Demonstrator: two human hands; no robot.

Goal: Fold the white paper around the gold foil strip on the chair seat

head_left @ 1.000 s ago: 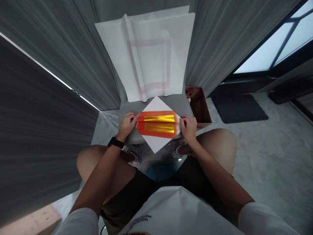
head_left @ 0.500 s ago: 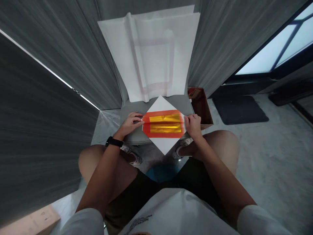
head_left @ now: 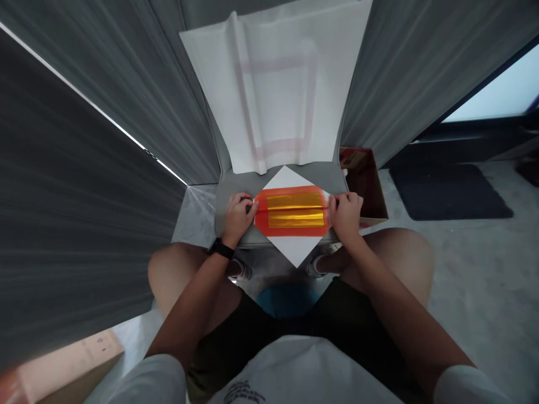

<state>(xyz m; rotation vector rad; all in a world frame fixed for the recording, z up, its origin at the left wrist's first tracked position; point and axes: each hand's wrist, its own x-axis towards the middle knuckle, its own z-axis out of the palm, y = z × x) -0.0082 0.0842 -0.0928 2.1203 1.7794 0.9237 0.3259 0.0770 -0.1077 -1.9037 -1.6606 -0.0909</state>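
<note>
Pinching each end of the folded paper (head_left: 295, 210), I hold it flat across the grey stool seat (head_left: 236, 193) between my knees. My left hand (head_left: 238, 216) has its fingertips closed together on the left tip of the orange-and-gold band; my right hand (head_left: 346, 213) has its fingers curled and clamped on the right tip. The sheet lies as a diamond: white corners point away from me and toward me, and the near corner overhangs the seat edge. A crease line runs across the gold strip from one hand to the other.

Risk assessment, as I judge it:
- Uneven pull between the two hands could skew the band, so the crease would drift off the centre line.
- Excess tension at the pinched tips could tear or crumple them; the paper looks thin.
- The overhanging near corner has no support, so downward pressure there could bend it.
- Releasing one end could let the fold spring open.

A large white sheet (head_left: 278, 90) leans upright just behind the seat, and an open red-lined box (head_left: 364, 179) sits on the floor to the right, apart from my hands.
</note>
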